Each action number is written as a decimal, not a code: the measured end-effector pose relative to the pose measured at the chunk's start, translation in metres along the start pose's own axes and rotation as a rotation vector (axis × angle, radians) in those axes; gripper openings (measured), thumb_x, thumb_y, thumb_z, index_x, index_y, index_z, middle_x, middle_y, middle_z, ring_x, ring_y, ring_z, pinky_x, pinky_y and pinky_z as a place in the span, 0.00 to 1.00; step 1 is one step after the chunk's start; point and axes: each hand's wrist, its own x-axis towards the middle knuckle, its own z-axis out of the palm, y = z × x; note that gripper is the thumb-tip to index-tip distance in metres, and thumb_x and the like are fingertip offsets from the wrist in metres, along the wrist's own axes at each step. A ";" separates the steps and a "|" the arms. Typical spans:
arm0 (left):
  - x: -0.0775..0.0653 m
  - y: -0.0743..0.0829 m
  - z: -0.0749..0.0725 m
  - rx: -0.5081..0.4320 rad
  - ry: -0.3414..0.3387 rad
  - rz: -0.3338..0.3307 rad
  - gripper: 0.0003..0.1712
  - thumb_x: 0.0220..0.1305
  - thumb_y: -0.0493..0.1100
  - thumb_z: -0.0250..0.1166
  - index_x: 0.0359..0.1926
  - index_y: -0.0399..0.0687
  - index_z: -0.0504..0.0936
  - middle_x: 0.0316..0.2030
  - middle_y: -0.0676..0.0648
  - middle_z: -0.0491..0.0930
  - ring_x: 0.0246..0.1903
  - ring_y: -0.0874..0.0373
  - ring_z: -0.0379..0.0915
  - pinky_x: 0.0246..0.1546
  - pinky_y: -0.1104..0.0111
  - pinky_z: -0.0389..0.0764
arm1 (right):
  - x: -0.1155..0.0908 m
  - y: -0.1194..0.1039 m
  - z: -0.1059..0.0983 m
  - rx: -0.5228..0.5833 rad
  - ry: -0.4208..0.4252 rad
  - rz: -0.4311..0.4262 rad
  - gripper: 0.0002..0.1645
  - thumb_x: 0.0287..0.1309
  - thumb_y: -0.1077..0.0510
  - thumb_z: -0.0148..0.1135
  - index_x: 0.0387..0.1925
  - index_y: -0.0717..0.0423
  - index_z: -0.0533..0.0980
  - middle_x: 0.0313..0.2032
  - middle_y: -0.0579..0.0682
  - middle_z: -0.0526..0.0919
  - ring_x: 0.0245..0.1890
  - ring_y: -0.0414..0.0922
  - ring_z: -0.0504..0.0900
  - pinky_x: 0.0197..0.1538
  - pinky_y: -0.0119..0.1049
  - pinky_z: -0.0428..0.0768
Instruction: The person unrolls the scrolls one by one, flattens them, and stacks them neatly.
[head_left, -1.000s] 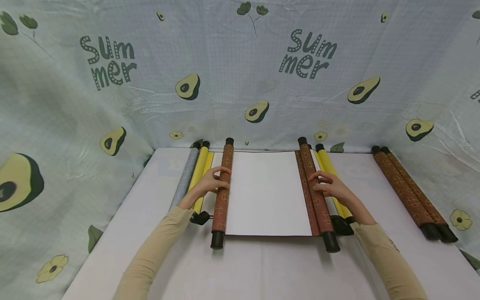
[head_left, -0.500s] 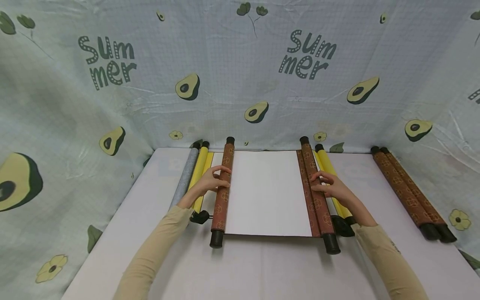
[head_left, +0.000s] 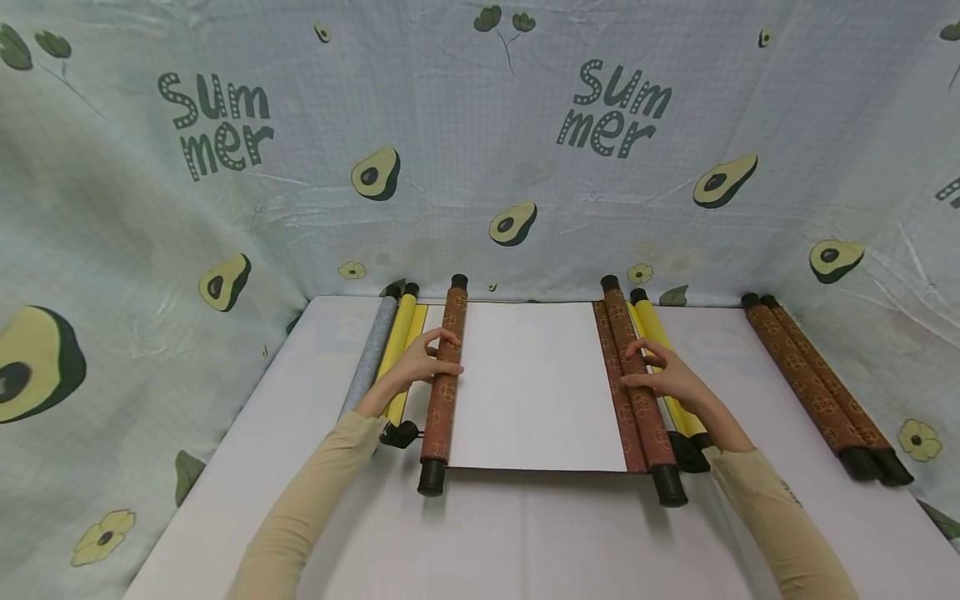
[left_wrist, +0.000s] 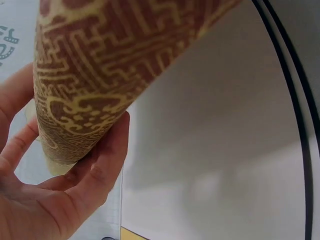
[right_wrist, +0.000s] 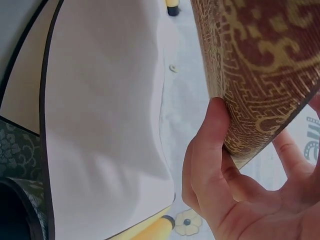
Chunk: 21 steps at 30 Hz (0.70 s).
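A brown patterned scroll lies partly unrolled in the head view, its white paper [head_left: 536,383] spread between two rolls with black end knobs. My left hand [head_left: 415,367] holds the left roll [head_left: 441,417] near its middle, thumb on one side and fingers on the other. The right roll [head_left: 648,408] is in the grip of my right hand [head_left: 672,377]; a matching brown strip [head_left: 615,387] runs along its inner side. In the left wrist view the fingers [left_wrist: 102,172] curl beneath the patterned roll. The right wrist view shows fingertips [right_wrist: 217,115] against the other roll's side.
Yellow rolls [head_left: 397,342] and a grey roll [head_left: 367,358] lie left of the scroll. Another yellow roll [head_left: 654,325] lies behind my right hand. Two brown rolls [head_left: 813,383] rest side by side at the table's right. An avocado-printed cloth [head_left: 450,100] hangs behind.
The near end of the right roll has shifted slightly to the right, and my right fingers have changed position on it. The left hand and its roll have barely moved.
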 end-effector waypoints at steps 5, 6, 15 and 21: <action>0.000 0.000 -0.003 -0.001 -0.035 0.003 0.26 0.51 0.36 0.64 0.53 0.44 0.68 0.49 0.32 0.69 0.35 0.52 0.74 0.27 0.63 0.79 | -0.001 -0.001 -0.003 -0.009 -0.003 0.001 0.26 0.51 0.56 0.62 0.47 0.58 0.61 0.58 0.65 0.57 0.43 0.52 0.65 0.29 0.38 0.72; 0.000 0.001 -0.003 0.000 -0.039 0.002 0.26 0.51 0.36 0.64 0.53 0.44 0.68 0.49 0.32 0.69 0.35 0.52 0.74 0.27 0.63 0.79 | -0.001 -0.001 -0.003 -0.011 -0.004 -0.002 0.26 0.51 0.56 0.62 0.48 0.58 0.60 0.58 0.65 0.57 0.42 0.52 0.65 0.29 0.38 0.72; 0.000 0.001 -0.005 0.016 -0.063 0.006 0.27 0.52 0.35 0.64 0.55 0.41 0.68 0.47 0.32 0.71 0.35 0.53 0.75 0.29 0.63 0.80 | -0.003 0.001 -0.006 -0.010 -0.017 -0.016 0.27 0.52 0.57 0.60 0.50 0.60 0.59 0.59 0.66 0.56 0.49 0.57 0.64 0.30 0.38 0.72; 0.001 0.000 -0.007 0.010 -0.063 0.006 0.25 0.53 0.36 0.63 0.54 0.42 0.70 0.49 0.32 0.69 0.35 0.53 0.74 0.29 0.63 0.80 | -0.004 0.002 -0.008 -0.028 -0.021 -0.004 0.29 0.52 0.56 0.61 0.51 0.60 0.59 0.60 0.65 0.55 0.55 0.62 0.60 0.34 0.39 0.73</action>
